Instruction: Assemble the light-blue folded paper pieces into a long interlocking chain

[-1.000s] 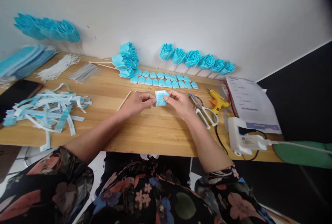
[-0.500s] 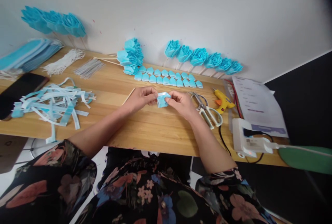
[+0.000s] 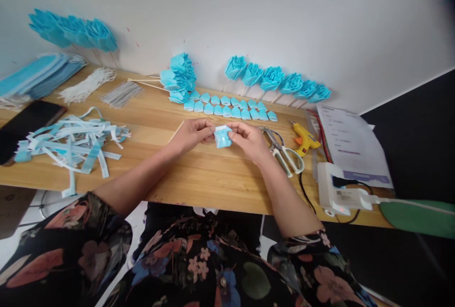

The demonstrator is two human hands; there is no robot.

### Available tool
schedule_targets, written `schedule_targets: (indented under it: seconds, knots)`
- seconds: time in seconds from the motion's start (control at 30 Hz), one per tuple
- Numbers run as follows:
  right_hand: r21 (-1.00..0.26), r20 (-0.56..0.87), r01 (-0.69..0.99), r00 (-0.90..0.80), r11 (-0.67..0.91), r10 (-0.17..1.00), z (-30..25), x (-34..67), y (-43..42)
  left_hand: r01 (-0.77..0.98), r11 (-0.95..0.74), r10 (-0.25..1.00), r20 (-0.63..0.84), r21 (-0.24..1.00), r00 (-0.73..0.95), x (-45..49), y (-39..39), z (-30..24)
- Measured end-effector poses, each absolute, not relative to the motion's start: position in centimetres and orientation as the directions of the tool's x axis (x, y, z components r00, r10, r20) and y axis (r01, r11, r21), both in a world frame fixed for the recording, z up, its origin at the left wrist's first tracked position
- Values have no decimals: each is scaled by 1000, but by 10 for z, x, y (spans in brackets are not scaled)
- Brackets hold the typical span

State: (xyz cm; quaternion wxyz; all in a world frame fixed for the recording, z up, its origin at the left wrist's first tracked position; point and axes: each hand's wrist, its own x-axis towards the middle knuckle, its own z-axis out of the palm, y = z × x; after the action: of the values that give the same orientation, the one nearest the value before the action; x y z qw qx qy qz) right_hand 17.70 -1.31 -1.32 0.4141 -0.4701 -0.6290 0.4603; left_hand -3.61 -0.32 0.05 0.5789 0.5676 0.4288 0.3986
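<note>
A heap of cut strips [image 3: 71, 143] lies at the left of the wooden worktop [image 3: 199, 179]. Near the middle, the left hand [image 3: 190, 135] pinches the left edge of a small folded blue piece [image 3: 222, 137], which sits just above the wood. The right hand [image 3: 249, 142] is closed on its right edge. Behind it are a row of petals [image 3: 231, 108] and roses [image 3: 277, 79] leaning on the white wall [image 3: 249, 8]. Scissors [image 3: 284, 153] and a glue gun [image 3: 304, 139] lie just right.
</note>
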Motion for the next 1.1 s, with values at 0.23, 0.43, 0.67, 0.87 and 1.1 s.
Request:
schedule_targets:
  seconds: [0.23, 0.43, 0.67, 0.87, 1.1]
  knots:
    - [-846, 64, 495, -271, 196, 960, -12, 175, -17, -129, -46, 998, 52, 991, 37, -46, 4, 12]
    - [-663, 226, 673, -238, 328, 945, -7, 177, -16, 30, -144, 988, 145, 989, -45, -65, 19, 14]
    - [-359, 158, 880, -272, 312, 949, 34, 204, -23, 741, -341, 938, 163, 579, 305, -97, -1, 40]
    - [-171, 72, 971, -159, 169, 985, 41, 260, -48, 885, -435, 901, 73, 166, 429, -123, -36, 12]
    - [-155, 168, 981, -88, 115, 982, -2, 267, -66, 947, -289, 951, -72, 137, 301, -134, -47, 9]
